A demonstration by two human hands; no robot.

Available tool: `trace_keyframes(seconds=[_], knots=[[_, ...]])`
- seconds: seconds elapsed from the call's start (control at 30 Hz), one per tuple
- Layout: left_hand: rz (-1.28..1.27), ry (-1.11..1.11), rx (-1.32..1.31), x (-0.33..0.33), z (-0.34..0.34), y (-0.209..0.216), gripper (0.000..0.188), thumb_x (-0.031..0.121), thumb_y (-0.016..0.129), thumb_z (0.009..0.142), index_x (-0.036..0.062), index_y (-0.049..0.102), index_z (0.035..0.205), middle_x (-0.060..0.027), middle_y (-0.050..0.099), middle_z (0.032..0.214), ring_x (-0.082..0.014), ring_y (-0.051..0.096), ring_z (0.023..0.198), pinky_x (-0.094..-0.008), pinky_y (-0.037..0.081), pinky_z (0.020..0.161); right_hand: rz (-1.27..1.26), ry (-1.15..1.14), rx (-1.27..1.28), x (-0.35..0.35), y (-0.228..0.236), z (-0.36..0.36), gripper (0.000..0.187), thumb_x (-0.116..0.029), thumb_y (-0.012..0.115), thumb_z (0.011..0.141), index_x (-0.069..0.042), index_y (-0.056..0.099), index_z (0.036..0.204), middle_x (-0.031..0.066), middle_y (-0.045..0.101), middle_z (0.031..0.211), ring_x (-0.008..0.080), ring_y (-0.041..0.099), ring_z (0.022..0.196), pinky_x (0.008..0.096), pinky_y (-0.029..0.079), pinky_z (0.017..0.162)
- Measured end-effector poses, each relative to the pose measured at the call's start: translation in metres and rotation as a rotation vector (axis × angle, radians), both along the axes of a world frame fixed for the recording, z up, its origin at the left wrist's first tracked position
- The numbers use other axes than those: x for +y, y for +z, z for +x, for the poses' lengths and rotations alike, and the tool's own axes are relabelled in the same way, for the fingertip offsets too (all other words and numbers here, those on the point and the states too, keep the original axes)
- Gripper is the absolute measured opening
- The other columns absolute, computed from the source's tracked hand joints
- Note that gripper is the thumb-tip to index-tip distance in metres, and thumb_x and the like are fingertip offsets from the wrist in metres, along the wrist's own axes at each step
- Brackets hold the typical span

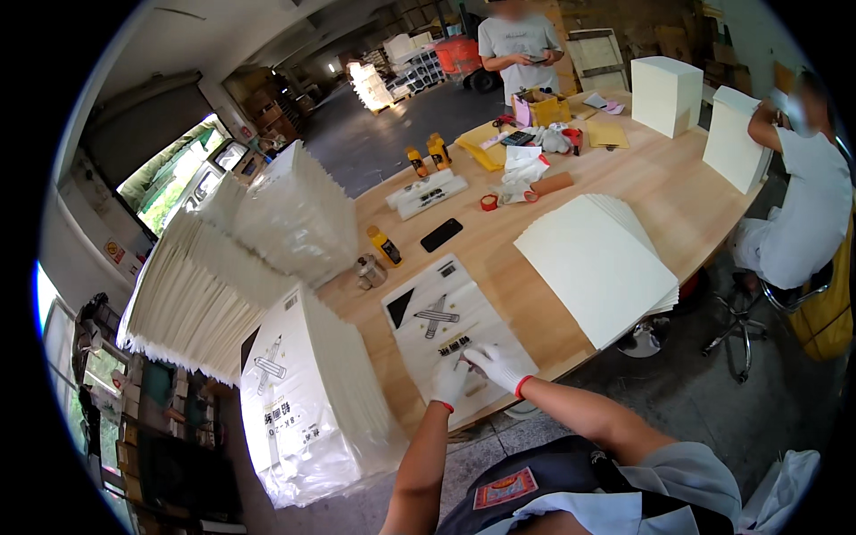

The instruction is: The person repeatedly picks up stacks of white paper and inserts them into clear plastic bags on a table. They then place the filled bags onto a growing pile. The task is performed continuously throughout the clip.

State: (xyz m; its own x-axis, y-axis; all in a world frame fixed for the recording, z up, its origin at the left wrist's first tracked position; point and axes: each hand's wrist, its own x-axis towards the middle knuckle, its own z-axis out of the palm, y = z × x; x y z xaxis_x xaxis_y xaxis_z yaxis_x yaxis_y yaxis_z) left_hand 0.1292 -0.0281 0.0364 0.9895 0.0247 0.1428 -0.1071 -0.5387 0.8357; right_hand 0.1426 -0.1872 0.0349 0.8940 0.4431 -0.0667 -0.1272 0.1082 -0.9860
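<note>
A flat white plastic bag printed with crossed pencils lies on the table in front of me. At its near end, my left hand and my right hand, both in white gloves with red cuffs, come close together. The fingers of both are closed in a pinch on the bag's surface; their tips are small in view. To the left stands a tall stack of matching filled bags, the top one showing the same pencil print. Right of the bag sits a fanned stack of cream paper sheets.
On the wooden table are a black phone, a yellow-labelled bottle, glass jars, tape rolls and white packets. More wrapped stacks rise at left. One co-worker stands beyond; another sits at right by paper stacks.
</note>
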Motion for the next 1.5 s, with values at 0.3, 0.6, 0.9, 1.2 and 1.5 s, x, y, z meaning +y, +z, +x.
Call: trace_keyframes(seconds=[0.3, 0.6, 0.9, 1.2, 1.5], knots=[[-0.869, 0.149, -0.021, 0.022, -0.014, 0.044, 0.035, 0.027, 0.057, 0.093, 0.0057, 0.055, 0.121, 0.0017, 0.058, 0.085, -0.0092, 0.057, 0.083, -0.0248, 0.045, 0.069, -0.783, 0.015, -0.551, -0.037, -0.016, -0.024, 0.043, -0.045, 0.046, 0.091, -0.008, 0.068, 0.091, 0.0184, 0.066, 0.086, 0.0346, 0.063, 0.079, 0.0457, 0.047, 0.07], [-0.658, -0.108, 0.186, -0.026, -0.025, 0.11, 0.034, 0.003, 0.047, 0.086, 0.0055, 0.056, 0.119, 0.0009, 0.058, 0.087, -0.0088, 0.059, 0.074, -0.0219, 0.044, 0.062, -0.461, 0.036, 0.277, -0.105, 0.073, -0.053, 0.042, -0.044, 0.056, 0.088, -0.006, 0.065, 0.073, 0.0165, 0.067, 0.079, 0.0341, 0.065, 0.079, 0.0411, 0.049, 0.067], [0.132, -0.698, -0.462, -0.1, -0.145, 0.16, 0.024, -0.002, 0.06, 0.067, 0.0097, 0.059, 0.088, -0.0133, 0.057, 0.067, -0.0331, 0.06, 0.065, -0.0395, 0.049, 0.061, -0.986, 0.064, -0.505, 0.008, 0.056, -0.057, 0.028, -0.033, 0.055, 0.088, -0.013, 0.064, 0.105, 0.0137, 0.066, 0.102, 0.0323, 0.062, 0.092, 0.0401, 0.049, 0.077], [-0.313, -0.248, -0.045, -0.053, -0.094, 0.035, 0.022, 0.007, 0.053, 0.092, 0.0044, 0.061, 0.112, -0.004, 0.064, 0.09, -0.0123, 0.059, 0.078, -0.0259, 0.047, 0.07, -0.92, -0.383, -0.938, -0.114, 0.054, -0.105, 0.013, -0.02, 0.06, 0.08, -0.013, 0.063, 0.09, 0.0078, 0.064, 0.082, 0.0296, 0.062, 0.076, 0.0433, 0.048, 0.068], [-0.29, -0.377, 0.108, -0.082, -0.087, 0.037, 0.02, 0.006, 0.051, 0.094, 0.0039, 0.061, 0.112, 0.0004, 0.063, 0.088, -0.0047, 0.047, 0.068, -0.0205, 0.041, 0.062, -1.321, -0.609, -0.979, -0.223, 0.055, -0.063, 0.036, -0.037, 0.067, 0.076, -0.015, 0.061, 0.104, 0.0054, 0.056, 0.113, 0.0266, 0.05, 0.11, 0.0423, 0.038, 0.095]])
